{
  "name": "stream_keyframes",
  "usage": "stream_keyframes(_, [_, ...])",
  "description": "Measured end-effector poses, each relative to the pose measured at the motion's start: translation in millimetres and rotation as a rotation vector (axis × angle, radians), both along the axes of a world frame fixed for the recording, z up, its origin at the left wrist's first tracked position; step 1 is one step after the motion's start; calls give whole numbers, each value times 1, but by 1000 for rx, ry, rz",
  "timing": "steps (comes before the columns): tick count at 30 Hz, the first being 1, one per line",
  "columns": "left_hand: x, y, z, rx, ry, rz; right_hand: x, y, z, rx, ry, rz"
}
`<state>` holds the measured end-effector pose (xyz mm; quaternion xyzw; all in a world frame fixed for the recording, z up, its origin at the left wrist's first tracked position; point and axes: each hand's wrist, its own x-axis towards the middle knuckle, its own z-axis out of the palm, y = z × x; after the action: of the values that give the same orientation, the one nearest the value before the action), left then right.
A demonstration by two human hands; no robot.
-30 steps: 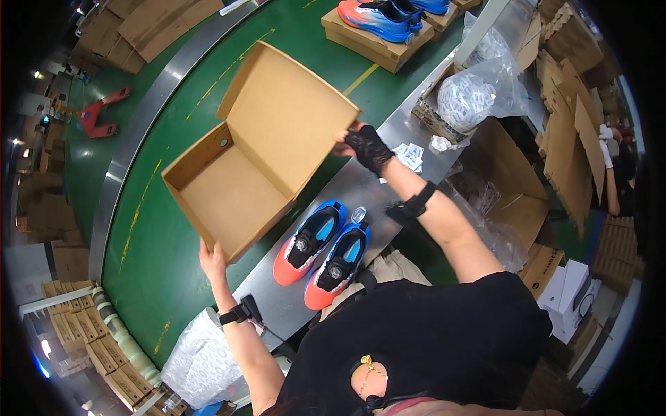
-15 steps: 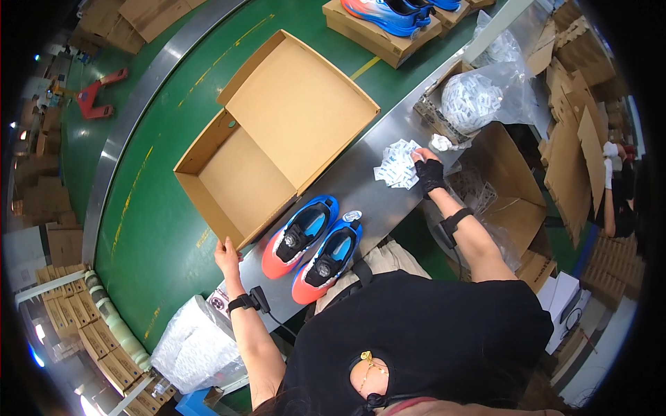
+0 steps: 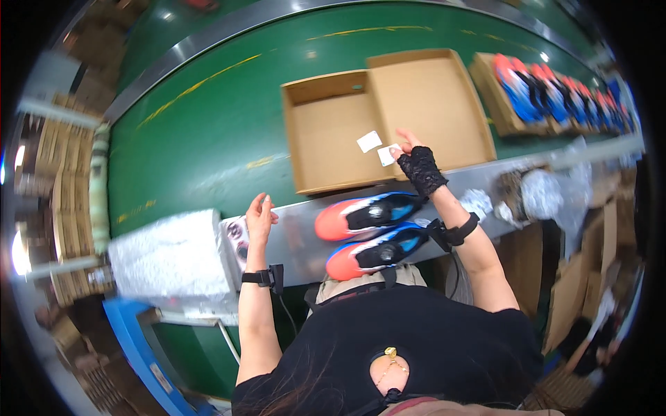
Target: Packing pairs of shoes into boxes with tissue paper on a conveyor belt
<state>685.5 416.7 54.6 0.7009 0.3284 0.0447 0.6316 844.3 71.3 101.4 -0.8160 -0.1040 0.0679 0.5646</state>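
Observation:
A shallow brown cardboard shoebox (image 3: 326, 187) stands with its lid folded back to the right. Over its right part is my right hand (image 3: 416, 161), in a black fingerless glove, fingers apart. By its thumb is a small white packet (image 3: 386, 157); whether the two touch is unclear. Another white packet (image 3: 369, 141) shows against the box's inside. My left hand (image 3: 260, 219), bare and empty, is held left of the box with fingers loosely spread. Between the box and my body, two coral, white and blue sneakers (image 3: 345, 220) lie side by side on the metal bench (image 3: 295, 239).
More packets (image 3: 476, 202) lie in a pile right of the sneakers, near a bag of packets (image 3: 541, 194). Several sneakers (image 3: 520, 90) rest on boxes at the far right. A plastic-wrapped white stack (image 3: 173, 256) sits left. A green conveyor belt (image 3: 208, 149) runs beyond the bench.
My right hand has gone from the packet pile to over the box, and two packets now show there. My left hand has come off the box's corner. The view has turned.

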Motion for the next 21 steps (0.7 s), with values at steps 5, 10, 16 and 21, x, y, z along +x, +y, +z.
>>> stream_keyframes(5, [-98, 119, -27, 421, -62, 438, -12, 97, -23, -319, -80, 324])
stream_keyframes(10, [-226, 219, -78, 919, 588, 475, -32, 124, -42, -265, 65, 407])
stream_keyframes(16, [-207, 216, -24, 1021, 326, -34, -35, 143, -33, -289, 244, 347])
stream_keyframes(21, [-208, 234, -42, 903, 314, -91, -37, 153, -26, -285, 159, 385])
